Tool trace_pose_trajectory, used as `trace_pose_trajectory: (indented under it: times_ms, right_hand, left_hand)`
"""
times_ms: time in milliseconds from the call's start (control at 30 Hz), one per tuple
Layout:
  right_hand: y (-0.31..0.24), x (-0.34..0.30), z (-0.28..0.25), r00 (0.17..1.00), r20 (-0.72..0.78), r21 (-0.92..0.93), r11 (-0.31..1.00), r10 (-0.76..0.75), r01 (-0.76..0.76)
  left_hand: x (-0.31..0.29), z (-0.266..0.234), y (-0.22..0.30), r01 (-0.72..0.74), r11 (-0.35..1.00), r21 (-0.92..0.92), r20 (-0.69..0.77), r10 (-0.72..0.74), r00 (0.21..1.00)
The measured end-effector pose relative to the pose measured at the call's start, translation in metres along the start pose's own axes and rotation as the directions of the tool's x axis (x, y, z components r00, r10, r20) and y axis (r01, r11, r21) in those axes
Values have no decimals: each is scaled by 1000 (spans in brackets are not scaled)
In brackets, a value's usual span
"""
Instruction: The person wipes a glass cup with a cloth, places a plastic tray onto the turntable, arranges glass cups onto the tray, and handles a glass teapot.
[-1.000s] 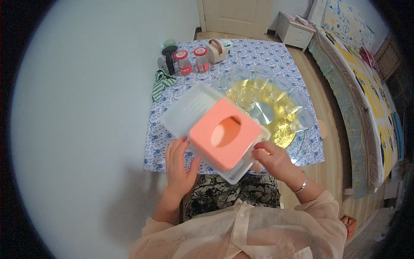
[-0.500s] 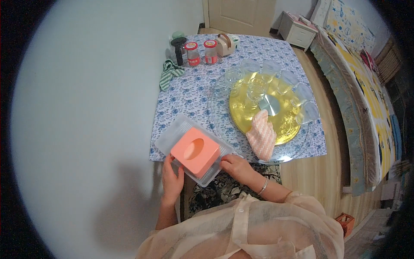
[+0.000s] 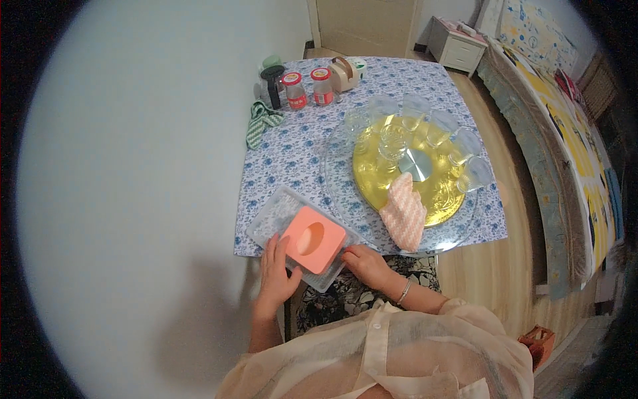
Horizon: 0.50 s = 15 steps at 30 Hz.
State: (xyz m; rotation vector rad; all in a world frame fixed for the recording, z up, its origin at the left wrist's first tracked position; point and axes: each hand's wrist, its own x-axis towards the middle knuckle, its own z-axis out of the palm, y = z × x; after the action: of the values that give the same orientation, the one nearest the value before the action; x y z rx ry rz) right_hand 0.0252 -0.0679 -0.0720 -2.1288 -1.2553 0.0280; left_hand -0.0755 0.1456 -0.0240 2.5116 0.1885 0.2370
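Observation:
An orange tissue box (image 3: 328, 247) with an oval opening sits tilted in a translucent plastic tray (image 3: 271, 207) at the table's near left edge. Part of the tray juts past that edge. My left hand (image 3: 277, 276) lies at the tray's near left side, its fingers extended against the tissue box and its thumb apart. At the opposite side, my right hand (image 3: 367, 265) has its fingers curled on the tray's rim, close to the box's right corner. Its fingertips are partly hidden.
A gold turntable (image 3: 372, 174) carries several clear glasses (image 3: 393, 141) and a pink checked cloth (image 3: 403, 214). Two red-lidded jars (image 3: 294, 93), a black-handled jug (image 3: 273, 90), a beige container (image 3: 342, 74) and a green cloth (image 3: 262, 123) stand or lie farther back. A wall (image 3: 146, 166) borders the left.
The tissue box has turned and shifted rightward within the tray. My left hand has moved up from the tray's near edge to beside the box. My right hand stays at the rim.

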Motion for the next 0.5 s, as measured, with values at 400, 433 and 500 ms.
trace_pose_trajectory:
  times_ms: [400,433,500]
  right_hand:
    - [4,9,2,996,49,105,992,71,-76]
    - [4,9,4,996,42,105,991,73,-77]
    - [7,7,7,998,12,159,986,57,-58]
  left_hand:
    - [37,18,-6,244,919,-310,-66,-276,959]
    - [40,15,-5,268,924,-273,-59,-295,954]
    - [45,12,-3,284,929,-237,-51,-304,951]
